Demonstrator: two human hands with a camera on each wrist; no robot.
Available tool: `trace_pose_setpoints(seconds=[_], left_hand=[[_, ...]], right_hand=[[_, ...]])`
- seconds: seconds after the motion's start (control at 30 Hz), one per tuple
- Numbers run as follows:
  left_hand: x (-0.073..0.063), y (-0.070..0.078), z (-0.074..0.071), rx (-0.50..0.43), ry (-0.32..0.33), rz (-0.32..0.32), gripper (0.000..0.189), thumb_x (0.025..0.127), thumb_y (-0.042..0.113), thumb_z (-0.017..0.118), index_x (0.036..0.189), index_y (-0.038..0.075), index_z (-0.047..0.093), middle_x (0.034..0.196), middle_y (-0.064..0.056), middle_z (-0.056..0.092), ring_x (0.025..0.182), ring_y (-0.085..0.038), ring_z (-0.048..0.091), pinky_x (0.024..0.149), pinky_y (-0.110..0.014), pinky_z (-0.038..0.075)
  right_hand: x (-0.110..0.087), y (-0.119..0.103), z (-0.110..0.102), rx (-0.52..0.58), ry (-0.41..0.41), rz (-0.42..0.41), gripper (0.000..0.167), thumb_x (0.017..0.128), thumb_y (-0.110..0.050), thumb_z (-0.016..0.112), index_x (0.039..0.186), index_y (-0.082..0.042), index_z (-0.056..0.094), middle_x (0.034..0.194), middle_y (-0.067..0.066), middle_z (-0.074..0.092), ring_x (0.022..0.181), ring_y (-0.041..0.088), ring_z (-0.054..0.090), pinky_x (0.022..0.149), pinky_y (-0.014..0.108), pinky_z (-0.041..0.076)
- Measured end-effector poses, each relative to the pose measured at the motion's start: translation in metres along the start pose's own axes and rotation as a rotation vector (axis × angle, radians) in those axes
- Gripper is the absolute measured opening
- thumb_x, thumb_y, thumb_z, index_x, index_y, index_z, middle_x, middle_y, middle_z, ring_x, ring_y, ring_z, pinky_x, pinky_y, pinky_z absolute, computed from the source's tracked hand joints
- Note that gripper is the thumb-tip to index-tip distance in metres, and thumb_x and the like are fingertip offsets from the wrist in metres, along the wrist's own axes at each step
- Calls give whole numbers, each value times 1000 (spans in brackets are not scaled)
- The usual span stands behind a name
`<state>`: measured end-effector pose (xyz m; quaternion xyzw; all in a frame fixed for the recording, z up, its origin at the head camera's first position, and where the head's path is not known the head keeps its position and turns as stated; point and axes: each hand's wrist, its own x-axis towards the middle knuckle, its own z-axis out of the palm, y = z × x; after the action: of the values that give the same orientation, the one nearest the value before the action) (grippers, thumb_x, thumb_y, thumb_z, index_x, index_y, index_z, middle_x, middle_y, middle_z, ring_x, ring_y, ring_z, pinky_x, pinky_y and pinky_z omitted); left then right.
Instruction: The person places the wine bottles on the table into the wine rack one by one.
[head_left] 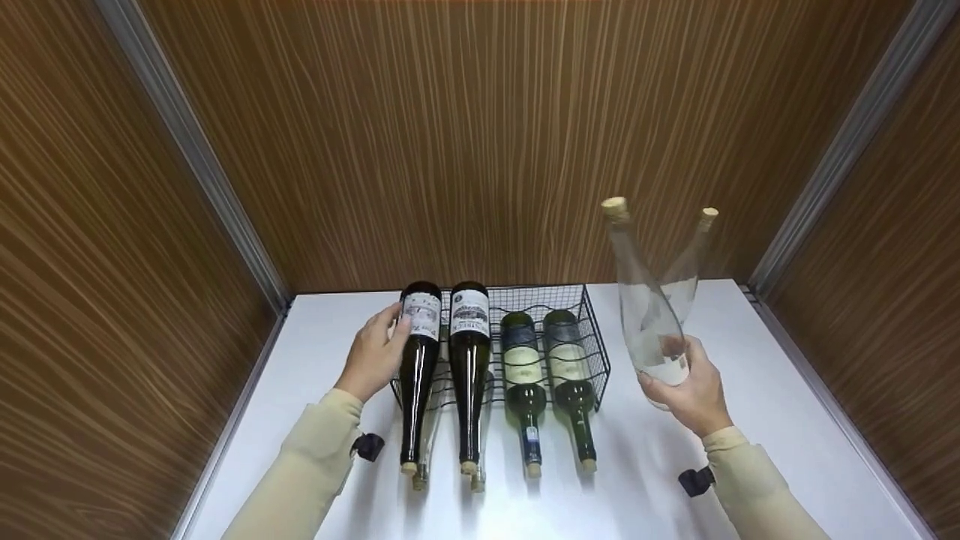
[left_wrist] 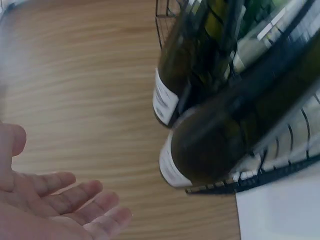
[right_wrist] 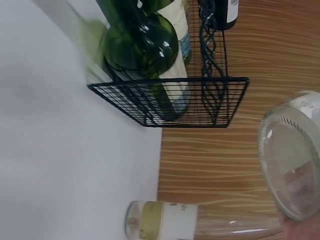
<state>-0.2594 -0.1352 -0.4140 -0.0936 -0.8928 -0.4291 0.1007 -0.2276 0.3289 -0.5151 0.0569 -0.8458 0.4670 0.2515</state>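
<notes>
My left hand (head_left: 371,352) is beside the left dark wine bottle (head_left: 421,360) on the black wire wine rack (head_left: 600,352). In the left wrist view its fingers (left_wrist: 75,200) are spread and apart from the bottles. A second dark wine bottle (head_left: 470,352) lies parallel on the rack's top. My right hand (head_left: 697,390) grips a clear glass bottle (head_left: 636,300) near its base, the corked neck tilted up and left. The round base of that bottle (right_wrist: 287,160) faces the right wrist camera. Behind it a second clear corked bottle (head_left: 684,274) stands upright on the table.
Two green wine bottles (head_left: 523,367) lie lower in the rack's right half, necks toward me. Corked necks of clear bottles (head_left: 478,476) show beneath the dark ones. Wood-grain panels (head_left: 480,150) enclose the white table (head_left: 322,322) at the back and both sides.
</notes>
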Motion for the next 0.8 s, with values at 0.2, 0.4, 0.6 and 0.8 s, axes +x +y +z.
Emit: trace_pose_setpoints(seconds=[0.2, 0.4, 0.6, 0.8], left_hand=[[-8, 13, 10, 16, -20, 124, 39, 100, 27, 51, 131, 2, 56, 130, -15, 57, 120, -30, 53, 102, -44, 40], [-11, 20, 14, 70, -6, 185, 34, 98, 25, 55, 126, 6, 61, 128, -11, 59, 122, -28, 51, 104, -42, 37], [-17, 32, 17, 92, -6, 250, 33, 97, 26, 57, 124, 8, 62, 124, -7, 60, 84, -23, 61, 87, -39, 48], [-15, 43, 21, 201, 74, 468, 33, 96, 23, 59, 123, 5, 61, 123, -8, 60, 114, -23, 55, 102, -36, 40]], right_hand=[[-4, -1, 0, -81, -54, -6, 70, 67, -22, 87, 125, -9, 49, 119, 15, 62, 121, 39, 51, 89, 62, 42], [-6, 0, -3, -98, -84, -17, 69, 67, -25, 88, 123, -9, 49, 117, 17, 62, 120, 46, 50, 93, 65, 40], [-5, -7, -11, -184, -116, -85, 74, 63, -29, 91, 123, -9, 52, 117, 15, 66, 105, 34, 63, 79, 52, 49], [1, -18, -18, -302, -156, -277, 83, 55, -35, 93, 124, -12, 55, 113, 10, 69, 95, 29, 67, 72, 49, 52]])
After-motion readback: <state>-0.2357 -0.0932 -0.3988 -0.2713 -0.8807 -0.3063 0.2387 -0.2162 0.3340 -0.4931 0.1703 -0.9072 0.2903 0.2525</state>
